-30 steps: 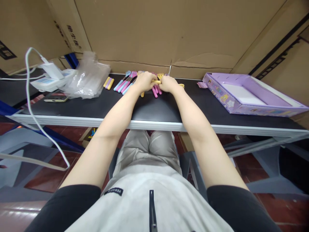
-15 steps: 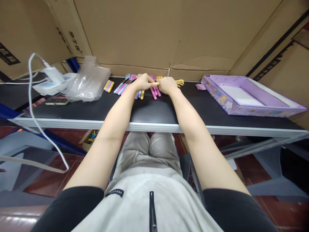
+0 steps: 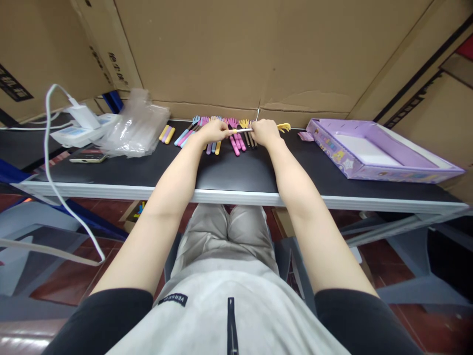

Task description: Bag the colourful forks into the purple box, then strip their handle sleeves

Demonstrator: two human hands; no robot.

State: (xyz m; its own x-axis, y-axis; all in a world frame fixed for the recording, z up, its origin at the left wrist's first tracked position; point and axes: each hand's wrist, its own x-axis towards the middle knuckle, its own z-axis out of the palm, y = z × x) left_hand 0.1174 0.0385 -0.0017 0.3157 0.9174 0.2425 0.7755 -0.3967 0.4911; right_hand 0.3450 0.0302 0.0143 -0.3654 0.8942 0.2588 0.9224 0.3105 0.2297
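Both my hands reach to the far side of a black table (image 3: 236, 172). My left hand (image 3: 213, 131) and my right hand (image 3: 264, 131) are closed on the two ends of a yellow hand-shaped stick (image 3: 284, 127): the left pinches its handle end, the right grips near the yellow hand-shaped head, which sticks out to the right. A thin pale shaft shows between the hands. Under and behind them lies a row of several pink, blue and yellow sticks (image 3: 236, 142) with little hand-shaped heads.
A purple open box (image 3: 373, 154) lies at the right. A crumpled clear plastic bag (image 3: 135, 125), a white charger with cable (image 3: 83, 116) and a phone (image 3: 86, 157) sit at the left. Cardboard walls (image 3: 236, 54) close the back. Loose yellow and purple handles (image 3: 166, 133) lie near the bag.
My hands have drawn apart, the right one shifting right. The stick between them is longer now, with a thin shaft showing and its yellow head further right.
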